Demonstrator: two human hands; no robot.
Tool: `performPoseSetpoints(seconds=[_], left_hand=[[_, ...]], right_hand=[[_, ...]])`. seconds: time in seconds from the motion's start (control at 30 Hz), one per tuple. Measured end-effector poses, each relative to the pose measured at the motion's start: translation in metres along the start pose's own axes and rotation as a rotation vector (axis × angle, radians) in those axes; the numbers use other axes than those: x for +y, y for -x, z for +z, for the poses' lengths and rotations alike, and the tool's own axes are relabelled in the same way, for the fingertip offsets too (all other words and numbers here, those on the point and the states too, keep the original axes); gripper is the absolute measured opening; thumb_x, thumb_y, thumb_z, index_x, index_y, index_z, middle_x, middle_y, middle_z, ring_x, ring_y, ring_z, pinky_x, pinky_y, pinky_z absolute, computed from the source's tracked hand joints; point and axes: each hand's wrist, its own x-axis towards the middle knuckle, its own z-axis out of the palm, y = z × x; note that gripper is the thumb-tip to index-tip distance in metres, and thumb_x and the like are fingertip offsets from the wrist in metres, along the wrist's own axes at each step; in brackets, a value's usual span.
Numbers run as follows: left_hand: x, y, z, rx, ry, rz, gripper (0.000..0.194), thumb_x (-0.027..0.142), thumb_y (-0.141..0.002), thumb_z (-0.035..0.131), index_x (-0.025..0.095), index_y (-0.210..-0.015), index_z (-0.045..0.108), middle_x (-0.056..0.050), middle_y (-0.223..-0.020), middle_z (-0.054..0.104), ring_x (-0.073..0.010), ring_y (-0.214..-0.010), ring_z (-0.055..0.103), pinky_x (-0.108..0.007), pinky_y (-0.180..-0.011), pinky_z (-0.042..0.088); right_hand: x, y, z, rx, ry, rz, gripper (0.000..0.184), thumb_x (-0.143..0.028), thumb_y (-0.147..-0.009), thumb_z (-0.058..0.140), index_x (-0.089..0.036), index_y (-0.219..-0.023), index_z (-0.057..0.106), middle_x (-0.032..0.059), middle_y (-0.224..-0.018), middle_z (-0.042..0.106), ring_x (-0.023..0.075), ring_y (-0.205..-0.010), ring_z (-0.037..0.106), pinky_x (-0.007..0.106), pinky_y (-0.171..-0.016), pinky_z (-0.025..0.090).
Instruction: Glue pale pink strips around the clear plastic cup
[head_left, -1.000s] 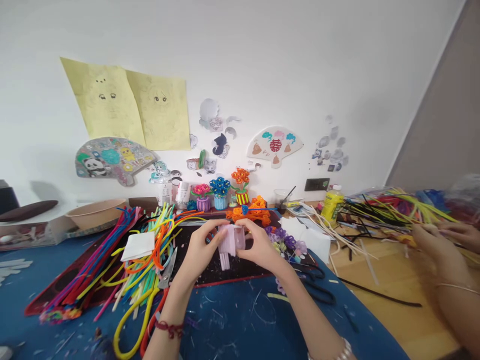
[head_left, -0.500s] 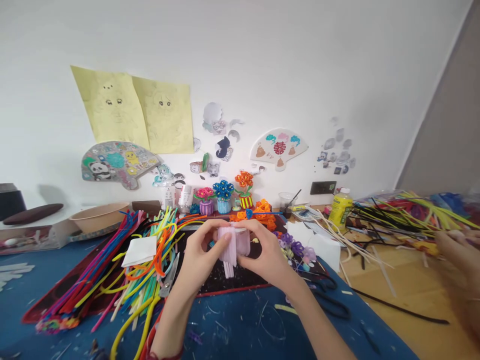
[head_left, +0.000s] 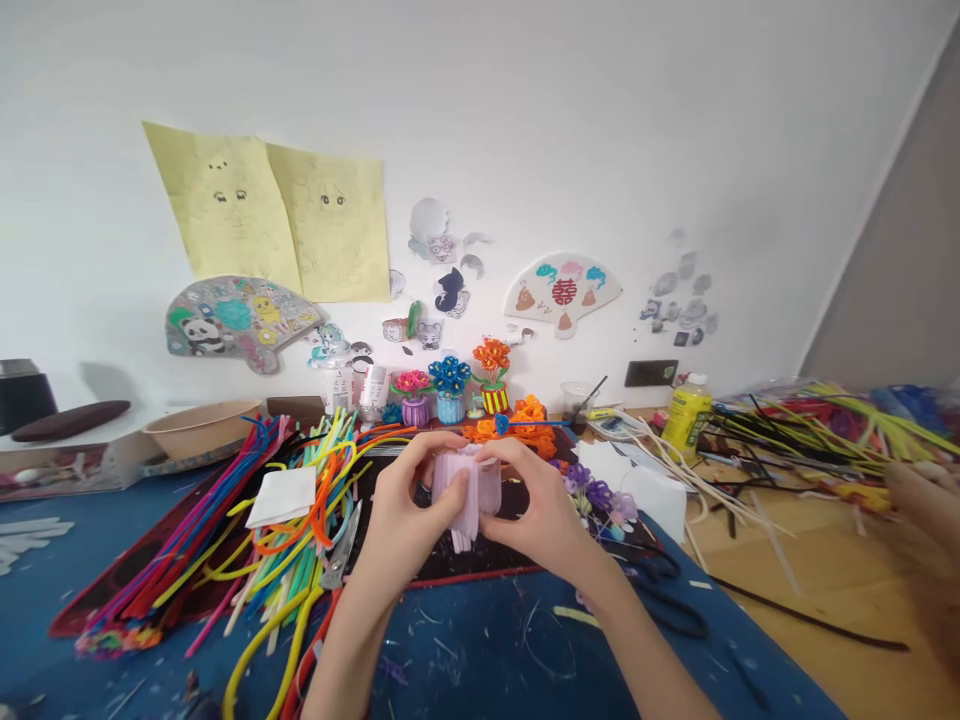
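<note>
Over the dark mat, my left hand (head_left: 405, 510) and my right hand (head_left: 536, 510) hold a small lilac cup (head_left: 489, 488) between them. Strips of pale lilac pipe cleaner (head_left: 466, 505) stand side by side against its left front, their lower ends hanging below the cup. My left thumb presses on these strips, while the left fingers curl behind. On the other side, my right fingers rest at the rim and the right thumb supports the cup low down. The back of the cup is hidden.
Bundled coloured pipe cleaners (head_left: 300, 540) and scissors (head_left: 341, 550) lie left. Behind stand little pots of blue flowers (head_left: 449, 380) and orange flowers (head_left: 493, 362). Purple flowers (head_left: 592, 490) and a yellow bottle (head_left: 686, 418) are right. Another person's hand (head_left: 919, 500) shows at the right edge.
The lilac strips now lie broader and closer against the cup's front, with my left thumb on them. The other person's hand has shifted toward the right edge. The view has shifted slightly.
</note>
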Motion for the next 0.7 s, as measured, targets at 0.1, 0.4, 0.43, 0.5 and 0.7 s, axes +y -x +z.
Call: performPoseSetpoints(seconds=[0.1, 0.4, 0.43, 0.5, 0.7], left_hand=[[0.0005, 0.0005, 0.0005, -0.002, -0.011, -0.003, 0.023, 0.016, -0.081, 0.058, 0.026, -0.102, 0.060, 0.002, -0.098, 0.062, -0.0136, -0.081, 0.054, -0.024, -0.069, 0.042], [0.0016, 0.0004, -0.0016, 0.001, -0.032, -0.002, 0.015, 0.026, -0.087, 0.057, 0.024, -0.102, 0.062, 0.001, -0.095, 0.062, -0.0136, -0.078, 0.053, -0.025, -0.070, 0.041], [0.0021, 0.0005, -0.0018, 0.007, -0.029, -0.004, 0.015, 0.028, -0.089, 0.056, 0.024, -0.101, 0.062, 0.000, -0.095, 0.063, -0.0139, -0.079, 0.054, -0.025, -0.071, 0.041], [0.0030, 0.0009, -0.0018, 0.013, -0.018, -0.003, 0.015, 0.031, -0.089, 0.057, 0.024, -0.101, 0.063, 0.000, -0.095, 0.063, -0.0147, -0.080, 0.055, -0.026, -0.072, 0.042], [0.0019, 0.0010, -0.0001, 0.006, -0.007, -0.007, 0.019, 0.022, -0.083, 0.061, 0.023, -0.101, 0.062, -0.001, -0.099, 0.064, -0.0160, -0.084, 0.059, -0.026, -0.075, 0.045]], right_hand=[[-0.0005, 0.0005, 0.0000, -0.003, -0.003, 0.003, 0.052, -0.003, -0.067, 0.064, -0.028, -0.112, 0.054, 0.0002, -0.109, 0.062, 0.0190, -0.099, 0.060, 0.030, -0.085, 0.050], [0.0005, 0.0009, 0.0007, -0.011, -0.009, 0.022, 0.055, -0.005, -0.067, 0.065, -0.029, -0.115, 0.053, 0.0005, -0.112, 0.062, 0.0195, -0.099, 0.061, 0.031, -0.084, 0.051], [0.0009, 0.0008, 0.0007, -0.012, -0.014, 0.023, 0.055, -0.005, -0.068, 0.065, -0.029, -0.116, 0.053, 0.0009, -0.113, 0.061, 0.0197, -0.099, 0.060, 0.032, -0.084, 0.051], [0.0015, 0.0005, 0.0005, -0.020, -0.012, 0.017, 0.055, -0.005, -0.069, 0.064, -0.029, -0.117, 0.053, 0.0015, -0.113, 0.061, 0.0201, -0.099, 0.060, 0.032, -0.083, 0.051], [0.0013, 0.0006, -0.0009, -0.049, 0.051, -0.049, 0.052, -0.005, -0.071, 0.064, -0.028, -0.116, 0.053, 0.0025, -0.108, 0.062, 0.0196, -0.094, 0.062, 0.031, -0.079, 0.052]])
